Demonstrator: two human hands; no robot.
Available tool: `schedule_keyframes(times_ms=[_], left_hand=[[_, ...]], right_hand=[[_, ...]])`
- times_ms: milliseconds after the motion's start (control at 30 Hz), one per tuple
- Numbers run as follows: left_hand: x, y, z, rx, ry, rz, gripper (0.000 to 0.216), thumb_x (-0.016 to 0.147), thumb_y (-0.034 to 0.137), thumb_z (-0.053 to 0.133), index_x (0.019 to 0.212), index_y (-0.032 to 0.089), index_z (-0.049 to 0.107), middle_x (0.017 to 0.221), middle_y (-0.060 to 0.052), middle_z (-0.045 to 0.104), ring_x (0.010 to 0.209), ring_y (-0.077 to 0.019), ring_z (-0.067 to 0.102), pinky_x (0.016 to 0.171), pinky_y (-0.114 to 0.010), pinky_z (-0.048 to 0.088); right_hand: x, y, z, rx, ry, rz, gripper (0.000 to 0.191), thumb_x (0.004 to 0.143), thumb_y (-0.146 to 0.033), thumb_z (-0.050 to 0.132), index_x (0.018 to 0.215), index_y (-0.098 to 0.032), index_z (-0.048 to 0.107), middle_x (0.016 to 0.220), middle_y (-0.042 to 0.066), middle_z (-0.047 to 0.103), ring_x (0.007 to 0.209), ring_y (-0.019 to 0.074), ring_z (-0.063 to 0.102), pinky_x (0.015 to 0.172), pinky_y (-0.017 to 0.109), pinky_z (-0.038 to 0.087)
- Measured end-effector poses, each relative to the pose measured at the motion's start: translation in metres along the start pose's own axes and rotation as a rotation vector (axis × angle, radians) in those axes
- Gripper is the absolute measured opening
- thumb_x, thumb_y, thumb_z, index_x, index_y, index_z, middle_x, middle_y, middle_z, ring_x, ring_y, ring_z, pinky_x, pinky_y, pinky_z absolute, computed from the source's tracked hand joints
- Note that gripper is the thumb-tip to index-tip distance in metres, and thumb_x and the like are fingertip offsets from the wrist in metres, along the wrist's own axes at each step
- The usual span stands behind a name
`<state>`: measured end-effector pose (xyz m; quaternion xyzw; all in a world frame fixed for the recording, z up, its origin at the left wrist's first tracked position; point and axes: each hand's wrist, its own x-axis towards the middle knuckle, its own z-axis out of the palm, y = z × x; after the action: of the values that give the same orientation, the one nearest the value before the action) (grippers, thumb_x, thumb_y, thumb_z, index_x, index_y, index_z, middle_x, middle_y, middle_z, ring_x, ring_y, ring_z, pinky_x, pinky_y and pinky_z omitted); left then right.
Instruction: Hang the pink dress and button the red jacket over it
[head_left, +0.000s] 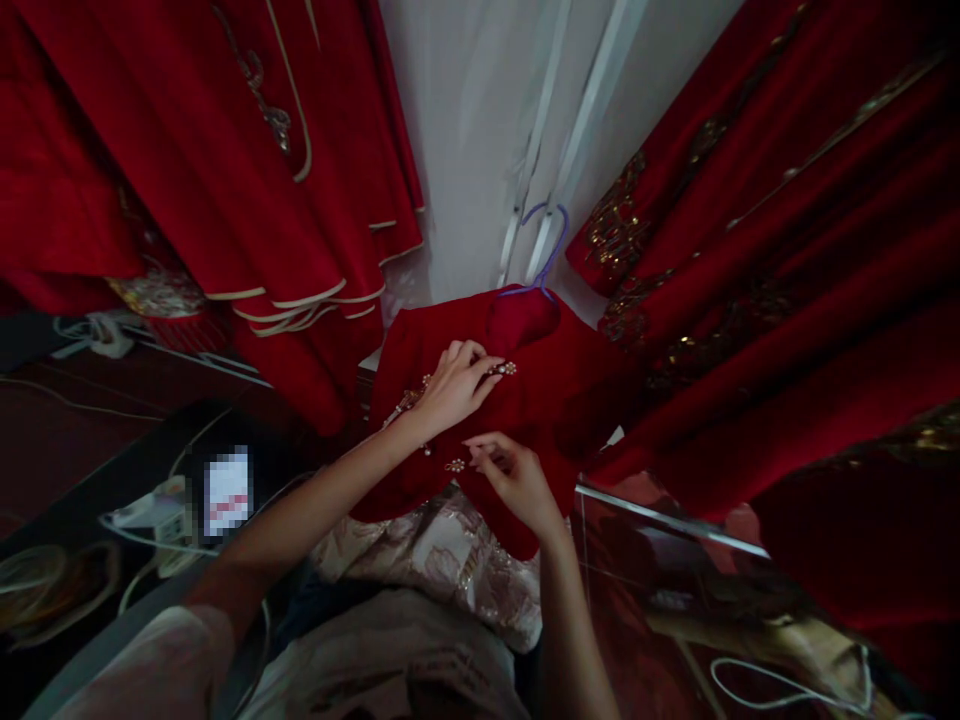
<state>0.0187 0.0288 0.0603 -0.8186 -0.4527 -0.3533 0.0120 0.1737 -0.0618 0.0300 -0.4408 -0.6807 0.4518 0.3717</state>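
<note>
A red garment (577, 400) on a purple hanger (555, 250) lies spread in front of me. My left hand (457, 385) rests on its upper front, thumb and fingertips pinched at a small beaded flower fastener (508, 369) near the neckline. Lower down, my right hand (517, 485) hovers by the front opening with thumb and forefinger drawn together; whatever they pinch is too small to make out. Just left of those fingertips sits another beaded flower fastener (455, 465). Beaded trim (401, 408) shows partly beside my left wrist. Patterned, shiny pale fabric (435, 555) lies beneath the garment's lower edge.
Red garments with pale edging (300, 230) hang at the left, and embellished red ones (697, 250) at the right. A power strip (169, 515) with cables and a lit screen (226, 490) are at my left. A clear-topped case (675, 520) stands at right.
</note>
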Motion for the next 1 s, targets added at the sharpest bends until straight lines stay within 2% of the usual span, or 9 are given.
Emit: schedule_keyframes(times_ms=[133,300,467,567,667,867,1000], left_hand=[[0.002,-0.002,-0.001,0.015,-0.013,0.065,0.023,0.092,0.034,0.051,0.107,0.021,0.064,0.108,-0.009,0.052,0.103,-0.0238,0.045,0.088,-0.039,0.042],[0.011,-0.003,-0.001,0.043,-0.04,0.169,0.021,0.091,0.033,0.053,0.102,0.019,0.064,0.108,-0.009,0.056,0.102,-0.0245,0.047,0.084,-0.039,0.041],[0.017,-0.002,-0.001,0.049,-0.015,0.306,0.017,0.092,0.029,0.05,0.091,0.017,0.063,0.096,-0.006,0.065,0.1,-0.0222,0.053,0.1,-0.047,0.037],[0.019,-0.006,0.0,0.063,-0.026,0.423,0.021,0.095,0.028,0.045,0.092,0.018,0.063,0.087,-0.004,0.067,0.093,-0.0182,0.057,0.112,-0.05,0.03],[0.021,-0.015,0.002,0.064,-0.018,0.505,0.022,0.096,0.025,0.043,0.092,0.019,0.064,0.084,-0.001,0.068,0.089,-0.0153,0.06,0.118,-0.052,0.025],[0.019,-0.03,0.005,0.136,0.021,0.644,0.028,0.092,0.011,0.041,0.105,0.021,0.063,0.091,0.0,0.068,0.089,-0.0124,0.063,0.12,-0.054,0.023],[0.014,-0.029,0.002,0.233,0.076,0.633,0.029,0.093,0.01,0.038,0.106,0.019,0.062,0.082,0.001,0.067,0.078,-0.0115,0.063,0.119,-0.051,0.026]], right_hand=[[-0.006,-0.018,-0.001,-0.081,-0.006,-0.049,0.022,0.09,-0.036,0.053,0.1,-0.023,0.068,0.091,0.003,0.072,0.079,0.0142,0.067,0.074,0.026,0.052],[-0.013,-0.029,-0.012,-0.125,0.081,-0.05,0.02,0.089,-0.035,0.055,0.1,-0.024,0.069,0.09,0.002,0.072,0.077,0.0142,0.067,0.073,0.027,0.053],[-0.018,-0.028,-0.024,-0.145,0.119,-0.037,0.02,0.089,-0.036,0.056,0.1,-0.023,0.068,0.087,0.002,0.071,0.079,0.0146,0.068,0.072,0.026,0.053],[-0.02,-0.026,-0.032,-0.15,0.159,-0.032,0.022,0.089,-0.037,0.056,0.101,-0.023,0.068,0.089,0.004,0.071,0.08,0.0156,0.068,0.074,0.028,0.053],[-0.022,-0.025,-0.038,-0.152,0.184,-0.031,0.023,0.089,-0.038,0.056,0.101,-0.022,0.067,0.087,0.004,0.071,0.08,0.0161,0.068,0.073,0.028,0.054],[-0.026,-0.019,-0.041,-0.207,0.215,-0.04,0.021,0.089,-0.035,0.056,0.099,-0.023,0.068,0.089,0.003,0.072,0.081,0.0161,0.067,0.073,0.028,0.053],[-0.026,-0.017,-0.031,-0.269,0.241,-0.029,0.018,0.087,-0.031,0.057,0.096,-0.022,0.07,0.093,0.004,0.071,0.082,0.0158,0.067,0.072,0.027,0.053]])
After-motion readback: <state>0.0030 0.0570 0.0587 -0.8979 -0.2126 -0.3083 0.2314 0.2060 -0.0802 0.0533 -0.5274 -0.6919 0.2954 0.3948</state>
